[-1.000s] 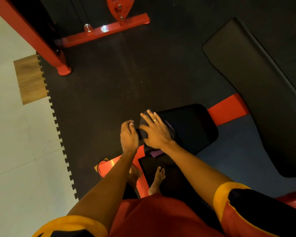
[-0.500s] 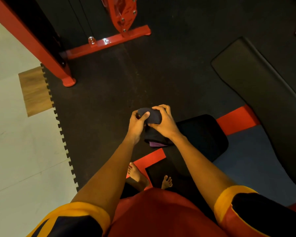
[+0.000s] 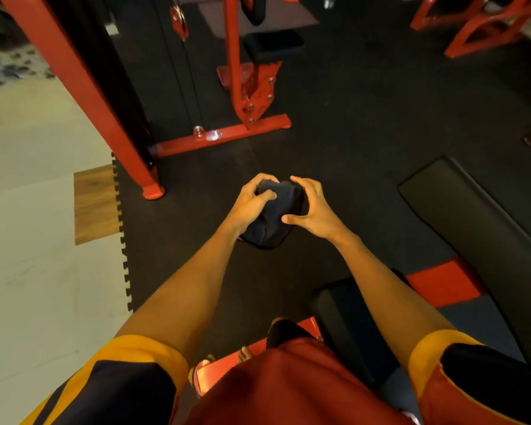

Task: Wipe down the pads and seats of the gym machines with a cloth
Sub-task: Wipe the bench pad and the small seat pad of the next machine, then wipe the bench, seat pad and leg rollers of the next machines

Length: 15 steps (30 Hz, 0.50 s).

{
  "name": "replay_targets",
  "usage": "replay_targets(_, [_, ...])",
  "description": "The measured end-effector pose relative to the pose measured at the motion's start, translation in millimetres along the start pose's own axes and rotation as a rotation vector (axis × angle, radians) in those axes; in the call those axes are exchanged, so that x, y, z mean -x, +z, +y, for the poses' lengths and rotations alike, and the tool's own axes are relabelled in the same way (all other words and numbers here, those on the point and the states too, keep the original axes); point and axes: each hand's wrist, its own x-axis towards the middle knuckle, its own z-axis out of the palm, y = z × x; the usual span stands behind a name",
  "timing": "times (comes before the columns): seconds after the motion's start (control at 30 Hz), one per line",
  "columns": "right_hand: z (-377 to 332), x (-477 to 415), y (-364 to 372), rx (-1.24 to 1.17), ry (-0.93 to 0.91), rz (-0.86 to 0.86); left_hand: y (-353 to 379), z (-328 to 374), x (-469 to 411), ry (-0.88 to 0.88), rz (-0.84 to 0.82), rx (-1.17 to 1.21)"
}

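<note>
A dark cloth (image 3: 273, 216) is bunched up between both hands, held in the air above the black rubber floor. My left hand (image 3: 249, 204) grips its left side with curled fingers and thumb. My right hand (image 3: 310, 207) holds its right side, thumb under and fingers curved over the top. Below my right forearm sits the small black seat pad (image 3: 344, 326) of a red-framed bench, and its long black back pad (image 3: 478, 240) stretches away to the right. Farther off, a second small black pad (image 3: 273, 44) is mounted on a red machine.
A red cable machine frame (image 3: 227, 136) with a slanted red post (image 3: 83, 87) stands ahead on the left. More red frames (image 3: 485, 23) are at the top right. Pale tile floor (image 3: 37, 271) borders the mat's jagged edge on the left. My bare feet are by the bench's red base.
Both hands lifted the cloth off the seat pad and carried it up and forward. The view tilted up, showing more of the machine ahead.
</note>
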Motion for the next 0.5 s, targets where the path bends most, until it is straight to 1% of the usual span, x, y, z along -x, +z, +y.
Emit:
replay_targets(0.1, [-21,-35,-19,0.114,-0.083,0.074,-23,22,-32,0.097,-0.035,-0.094])
replay_targets(0.2, [-38,-65,-41,0.116,-0.102,0.179,-36,39,-74,0.201,-0.05,-0.214])
replay_targets(0.27, [-45,-83,-57,0.101,-0.078,0.211,-41,48,-103,0.27,-0.061,-0.304])
replay_targets(0.33, [-45,-106,-72,0.128,-0.08,0.238,-44,53,-134,0.329,-0.109,-0.414])
replay_targets(0.5, [-31,-178,-121,0.117,-0.185,0.269,-49,65,-238,0.455,-0.192,-0.691])
